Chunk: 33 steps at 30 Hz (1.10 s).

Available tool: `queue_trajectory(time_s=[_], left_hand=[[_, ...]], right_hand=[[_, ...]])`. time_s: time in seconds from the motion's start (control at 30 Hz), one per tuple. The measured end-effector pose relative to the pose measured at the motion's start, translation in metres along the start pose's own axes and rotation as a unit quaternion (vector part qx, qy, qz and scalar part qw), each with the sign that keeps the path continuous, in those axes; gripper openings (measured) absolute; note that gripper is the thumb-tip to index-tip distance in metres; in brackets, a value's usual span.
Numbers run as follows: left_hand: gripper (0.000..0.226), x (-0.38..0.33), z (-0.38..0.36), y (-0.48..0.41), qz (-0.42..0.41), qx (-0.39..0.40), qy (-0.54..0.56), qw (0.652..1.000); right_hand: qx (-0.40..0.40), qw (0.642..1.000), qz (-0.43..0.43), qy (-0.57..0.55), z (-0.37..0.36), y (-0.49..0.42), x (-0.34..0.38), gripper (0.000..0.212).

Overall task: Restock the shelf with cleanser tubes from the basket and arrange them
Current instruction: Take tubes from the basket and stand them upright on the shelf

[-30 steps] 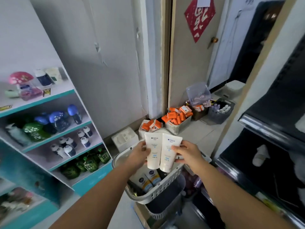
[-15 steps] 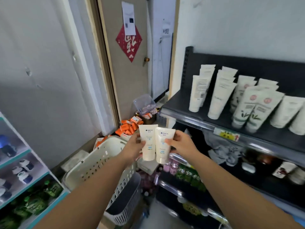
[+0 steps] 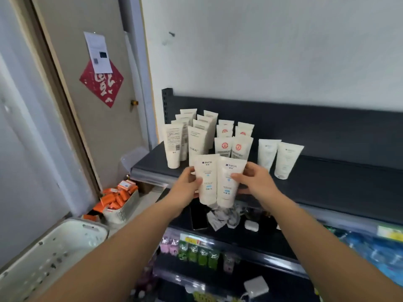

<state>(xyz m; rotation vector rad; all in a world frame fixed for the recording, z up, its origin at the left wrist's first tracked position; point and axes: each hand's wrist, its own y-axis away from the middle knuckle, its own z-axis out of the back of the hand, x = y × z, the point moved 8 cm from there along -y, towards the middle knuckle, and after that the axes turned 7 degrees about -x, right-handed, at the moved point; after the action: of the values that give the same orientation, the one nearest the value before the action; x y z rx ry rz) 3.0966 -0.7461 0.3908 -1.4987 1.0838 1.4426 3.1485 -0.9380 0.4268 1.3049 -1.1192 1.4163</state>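
Note:
My left hand (image 3: 187, 188) grips a white cleanser tube (image 3: 207, 179) and my right hand (image 3: 254, 179) grips a second one (image 3: 229, 182). The two tubes are side by side, caps down, held in front of the edge of the dark top shelf (image 3: 327, 184). On that shelf stand several white tubes in rows (image 3: 196, 136), two rows with red round logos (image 3: 233, 144), and a pair of matching tubes (image 3: 279, 158) to the right. The white basket (image 3: 52, 251) sits at lower left; its inside is mostly out of view.
A door with a red paper diamond (image 3: 101, 83) is at left. A small basket of orange packs (image 3: 118, 201) sits on the floor. A phone (image 3: 198, 216), crumpled wrappers (image 3: 222, 216) and an earbud case (image 3: 251, 225) lie on the second shelf. Lower shelves hold small bottles (image 3: 196, 251).
The view has swung right from the basket to the shelf. Both hands have carried the two tubes up and forward, close to the top shelf's front edge.

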Motion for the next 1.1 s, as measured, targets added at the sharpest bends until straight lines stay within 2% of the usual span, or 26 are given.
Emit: queue_trajectory(time_s=[0.3,0.43,0.6,0.77,1.1], left_hand=[[0.035,-0.004,-0.134,-0.012,-0.025,0.062,0.042,0.997],[0.030,0.001,-0.172,-0.023,-0.042,0.069,0.019,0.997],[0.033,0.012,-0.191,-0.047,-0.054,0.060,-0.042,0.996],[0.035,0.021,-0.196,-0.062,-0.039,0.052,-0.062,0.996],[0.037,0.024,-0.196,-0.073,-0.066,0.071,-0.111,0.989]], right_hand=[[-0.045,0.997,0.045,0.048,0.133,-0.016,0.015,0.027],[-0.073,0.995,0.057,0.043,0.169,-0.025,0.005,0.029],[-0.108,0.988,0.080,0.075,0.184,-0.041,-0.010,0.025],[-0.141,0.986,0.063,0.071,0.191,-0.054,-0.025,0.025],[-0.133,0.981,0.064,0.122,0.193,-0.067,-0.031,0.023]])
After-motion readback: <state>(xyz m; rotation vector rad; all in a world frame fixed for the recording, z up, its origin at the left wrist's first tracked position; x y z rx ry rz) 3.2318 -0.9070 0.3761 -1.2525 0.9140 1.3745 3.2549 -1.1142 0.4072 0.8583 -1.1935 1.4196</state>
